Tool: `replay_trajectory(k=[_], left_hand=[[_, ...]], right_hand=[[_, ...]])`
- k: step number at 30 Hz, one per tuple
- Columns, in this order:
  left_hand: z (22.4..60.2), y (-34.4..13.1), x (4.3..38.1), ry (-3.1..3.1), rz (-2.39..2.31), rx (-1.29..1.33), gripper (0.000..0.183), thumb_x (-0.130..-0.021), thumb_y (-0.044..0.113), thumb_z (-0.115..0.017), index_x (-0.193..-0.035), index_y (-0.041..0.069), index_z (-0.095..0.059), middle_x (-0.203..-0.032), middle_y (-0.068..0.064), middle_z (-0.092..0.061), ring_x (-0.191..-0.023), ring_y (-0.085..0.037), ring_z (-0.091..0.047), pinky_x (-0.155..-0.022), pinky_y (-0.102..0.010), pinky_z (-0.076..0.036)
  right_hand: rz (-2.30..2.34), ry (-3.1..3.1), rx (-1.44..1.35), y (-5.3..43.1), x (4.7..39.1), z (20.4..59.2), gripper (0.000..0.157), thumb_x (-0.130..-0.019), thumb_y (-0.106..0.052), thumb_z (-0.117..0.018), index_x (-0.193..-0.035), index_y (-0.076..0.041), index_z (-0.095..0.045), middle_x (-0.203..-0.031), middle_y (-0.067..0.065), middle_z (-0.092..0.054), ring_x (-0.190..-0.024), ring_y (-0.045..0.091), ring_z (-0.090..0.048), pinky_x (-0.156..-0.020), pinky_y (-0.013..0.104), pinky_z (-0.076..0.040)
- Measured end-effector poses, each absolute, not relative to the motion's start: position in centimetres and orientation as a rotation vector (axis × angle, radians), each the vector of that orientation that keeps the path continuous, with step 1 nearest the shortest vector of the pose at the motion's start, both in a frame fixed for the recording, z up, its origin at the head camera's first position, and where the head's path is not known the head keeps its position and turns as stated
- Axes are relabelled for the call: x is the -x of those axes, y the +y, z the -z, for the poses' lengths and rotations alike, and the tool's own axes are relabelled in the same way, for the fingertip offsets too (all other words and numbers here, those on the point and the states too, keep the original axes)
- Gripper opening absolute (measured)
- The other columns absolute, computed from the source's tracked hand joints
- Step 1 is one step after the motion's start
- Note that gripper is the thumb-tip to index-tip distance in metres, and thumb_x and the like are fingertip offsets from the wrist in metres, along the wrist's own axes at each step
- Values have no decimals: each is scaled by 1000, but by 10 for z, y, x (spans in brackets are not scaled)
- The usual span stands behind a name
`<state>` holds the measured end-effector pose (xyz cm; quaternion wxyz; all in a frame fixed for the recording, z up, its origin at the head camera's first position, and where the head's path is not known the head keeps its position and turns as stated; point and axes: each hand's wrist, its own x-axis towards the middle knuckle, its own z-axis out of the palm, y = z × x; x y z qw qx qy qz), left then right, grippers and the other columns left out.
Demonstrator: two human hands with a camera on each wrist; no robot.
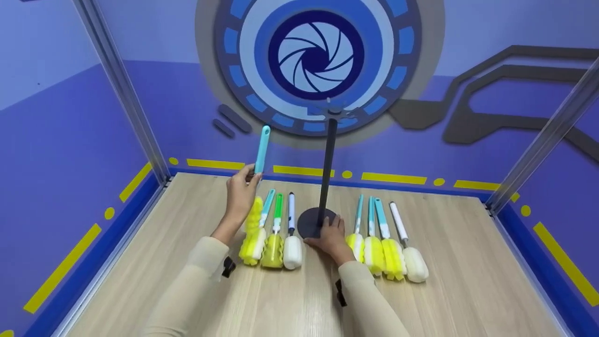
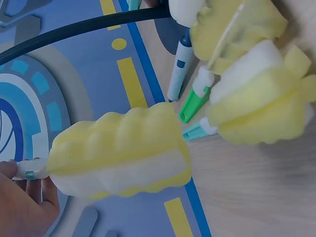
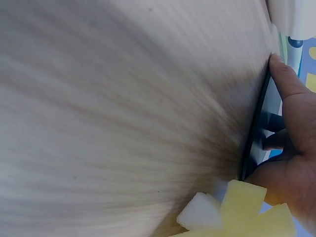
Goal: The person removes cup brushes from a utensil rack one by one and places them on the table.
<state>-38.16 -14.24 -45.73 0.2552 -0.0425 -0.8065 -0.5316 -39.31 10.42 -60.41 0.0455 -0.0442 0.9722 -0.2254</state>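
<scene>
My left hand (image 1: 241, 194) pinches a sponge bottle brush (image 1: 263, 149) by its handle, raised above the table. Its teal handle points up, and its yellow-and-white sponge head (image 2: 118, 158) hangs downward in the left wrist view. Beside the black upright stand (image 1: 328, 164), my right hand (image 1: 331, 236) rests on the round base (image 1: 309, 223), thumb at the rim and fingers fairly straight. Left of the base lie a teal-handled brush (image 1: 252, 245), a green-handled brush (image 1: 273, 252) and a white-headed brush (image 1: 293, 252). The stand's top prongs (image 1: 334, 111) look blurred against the wall.
Several brushes lie right of the stand: teal-handled ones with yellow-and-white sponges (image 1: 374, 255) and a white one (image 1: 415, 264) at the end. The wooden table (image 1: 468, 290) is enclosed by blue patterned panels (image 1: 154, 93) and metal posts (image 1: 124, 89).
</scene>
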Motion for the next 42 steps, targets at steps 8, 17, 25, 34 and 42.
replay_trajectory(k=[8, 17, 25, 34, 42], left_hand=[[462, -153, 371, -2197, 1422, 126, 27, -101, 9, -62, -127, 1, -68, -102, -13, -73, -91, -24, -69, -80, -38, -59], [470, -163, 365, -2191, 1415, 98, 25, -102, 9, -62, -124, 0, -68, -102, -15, -73, -91, -26, -70, -81, -38, -59], [480, -177, 360, -2192, 1404, 54, 23, -102, 8, -61, -122, -1, -68, -103, -16, -73, -93, -27, -70, -81, -36, -59], [497, -191, 361, -2201, 1403, -2, 23, -102, 8, -61, -122, 0, -68, -103, -14, -73, -93, -26, -69, -81, -35, -57], [513, -204, 362, -2232, 1435, -143, 25, -101, 8, -63, -123, -1, -68, -106, -15, -73, -95, -24, -70, -83, -37, -57]], right_hand=[[673, 2986, 152, 105, 395, 604, 109, -83, -54, -80, -152, 14, -30, -154, 47, -14, -147, 58, -15, -119, 55, -27], [644, 3005, 161, 105, 394, 604, 107, -83, -53, -80, -150, 16, -33, -153, 47, -18, -146, 58, -18, -119, 55, -27], [657, 2986, 135, 105, 393, 602, 108, -83, -54, -79, -151, 14, -31, -154, 46, -16, -146, 57, -17, -119, 54, -28], [660, 2978, 135, 104, 393, 602, 108, -83, -55, -79, -151, 15, -32, -155, 46, -15, -147, 56, -16, -119, 53, -28], [682, 2970, 145, 104, 394, 602, 107, -83, -54, -79, -151, 15, -31, -155, 45, -15, -147, 56, -15, -119, 54, -26]])
